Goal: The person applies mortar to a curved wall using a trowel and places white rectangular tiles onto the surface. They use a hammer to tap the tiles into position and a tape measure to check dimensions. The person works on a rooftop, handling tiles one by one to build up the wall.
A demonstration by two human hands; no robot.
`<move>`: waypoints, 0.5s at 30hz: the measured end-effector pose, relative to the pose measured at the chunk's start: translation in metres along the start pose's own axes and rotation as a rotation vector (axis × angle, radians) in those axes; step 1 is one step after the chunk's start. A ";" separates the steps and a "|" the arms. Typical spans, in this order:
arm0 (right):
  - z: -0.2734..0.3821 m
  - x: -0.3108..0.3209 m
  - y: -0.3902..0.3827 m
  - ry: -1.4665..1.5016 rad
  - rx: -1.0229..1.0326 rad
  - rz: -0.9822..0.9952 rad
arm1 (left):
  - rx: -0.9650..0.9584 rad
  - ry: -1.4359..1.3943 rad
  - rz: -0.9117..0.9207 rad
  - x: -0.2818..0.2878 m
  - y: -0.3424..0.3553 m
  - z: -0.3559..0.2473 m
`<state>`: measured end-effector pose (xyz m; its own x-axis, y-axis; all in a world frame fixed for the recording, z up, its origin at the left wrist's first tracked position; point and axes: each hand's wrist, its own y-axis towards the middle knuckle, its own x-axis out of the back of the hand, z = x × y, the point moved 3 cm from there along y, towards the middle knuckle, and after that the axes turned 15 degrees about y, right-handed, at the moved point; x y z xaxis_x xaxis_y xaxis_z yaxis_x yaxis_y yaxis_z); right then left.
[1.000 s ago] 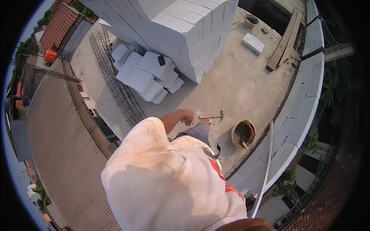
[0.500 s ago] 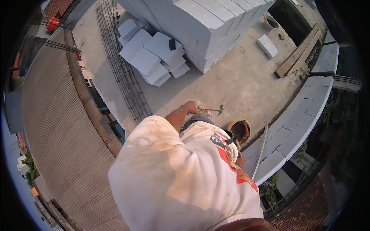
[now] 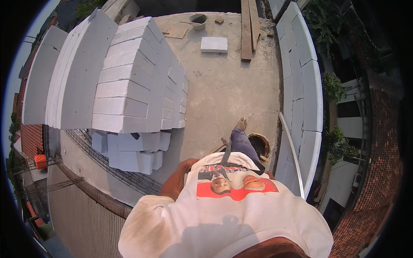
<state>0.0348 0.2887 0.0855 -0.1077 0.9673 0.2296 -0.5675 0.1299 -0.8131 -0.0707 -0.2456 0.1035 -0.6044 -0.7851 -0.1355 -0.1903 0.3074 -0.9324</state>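
Observation:
My left hand (image 3: 189, 163) is low beside my waist, partly behind my white printed shirt; its fingers are hidden. Only a sliver of my right hand (image 3: 269, 175) shows at the shirt's right edge, so I cannot see what either holds. My sandalled foot (image 3: 240, 124) is forward on the concrete. Right of that leg stands a bucket (image 3: 265, 144) with dark contents and a handled tool. Left of the leg, a hammer (image 3: 223, 141) lies partly hidden by my body.
White block stack (image 3: 120, 86) at left, loose blocks (image 3: 142, 159) and rebar cages (image 3: 81, 148) below it. Curved block wall (image 3: 299, 86) and long straightedge (image 3: 290, 150) at right, beside a drop. Ahead: single block (image 3: 214, 44), planks (image 3: 246, 34), grey pail (image 3: 198, 22), dark opening (image 3: 185, 6).
My view has swung round, so the stack sits farther left and the planks straight ahead. My leg has stepped forward; my left hand has drawn in beside my waist.

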 end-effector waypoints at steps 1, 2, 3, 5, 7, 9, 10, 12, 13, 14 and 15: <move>0.012 0.005 0.011 0.042 0.008 0.005 | -0.001 -0.002 -0.003 0.017 0.032 0.002; 0.016 0.011 0.017 0.080 0.022 -0.007 | -0.016 0.007 0.014 0.021 0.037 -0.025; 0.025 0.021 0.029 0.106 0.067 -0.010 | -0.021 0.074 0.009 0.029 0.048 -0.059; 0.045 0.034 0.048 0.454 -0.024 -0.128 | -0.029 0.226 -0.003 0.048 0.056 -0.128; 0.103 0.065 0.063 0.034 0.039 -0.216 | -0.033 0.374 0.001 0.066 0.063 -0.195; 0.154 0.096 0.058 0.482 -0.177 -0.249 | -0.047 0.524 0.011 0.083 0.068 -0.262; 0.154 0.117 0.066 0.402 -0.170 -0.261 | -0.054 0.619 0.036 0.086 0.076 -0.305; 0.171 0.141 0.088 0.324 -0.127 -0.339 | -0.074 0.763 0.052 0.098 0.091 -0.377; 0.193 0.155 0.092 0.234 -0.134 -0.387 | -0.082 0.822 0.057 0.101 0.098 -0.409; 0.200 0.160 0.094 0.248 -0.055 -0.489 | -0.100 0.888 0.072 0.099 0.106 -0.442; 0.203 0.162 0.094 0.255 0.021 -0.597 | -0.117 0.962 0.101 0.094 0.115 -0.473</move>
<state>-0.2014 0.4131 0.1546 0.4268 0.7520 0.5024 -0.4856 0.6592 -0.5741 -0.5158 -0.0299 0.1416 -0.9859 0.0069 0.1674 -0.1472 0.4417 -0.8850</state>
